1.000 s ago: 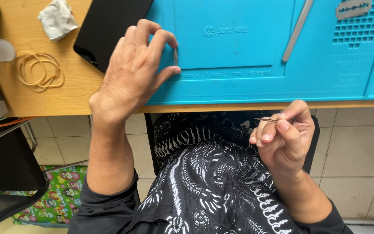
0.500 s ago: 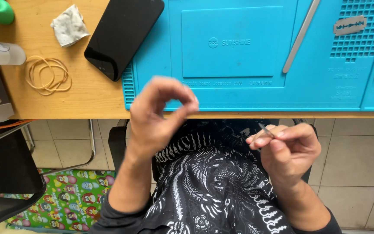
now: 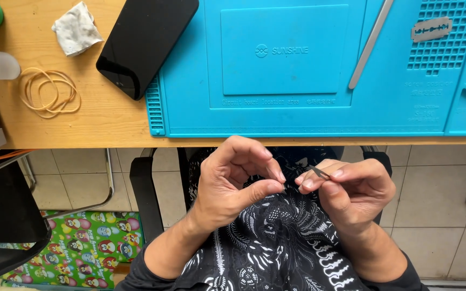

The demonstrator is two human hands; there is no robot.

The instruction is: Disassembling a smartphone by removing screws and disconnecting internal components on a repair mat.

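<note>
So the left hand (image 3: 233, 183) has come right off the table (image 3: 103, 121) now. A second ago it was flat up on the blue mat (image 3: 319, 116) next to the black phone (image 3: 146, 43); half a second ago it was already lifting, and now it's down in front of the lap, level with the right hand (image 3: 351, 191). Thumb and forefinger are pinched together, tips nearly shut, but I honestly can't tell if there's some tiny part between them or nothing at all.

The right hand has barely budged the whole time. Its grip is closed on a thin metal tool (image 3: 317, 172), looks like tweezers or a fine blade, with the point sticking out toward the left hand's pinch. The two are just beside each other, almost touching.

My read: whatever got picked off the mat is being brought to the tool tip, so the fiddly bit is happening off the table, over the patterned shirt (image 3: 276, 242).

Everything else sits well above the grips and untouched: phone, a long metal bar (image 3: 370, 46) and a razor blade (image 3: 431, 29) on the mat, rubber bands (image 3: 47, 92) and a crumpled wipe (image 3: 76, 29) off to the left.
</note>
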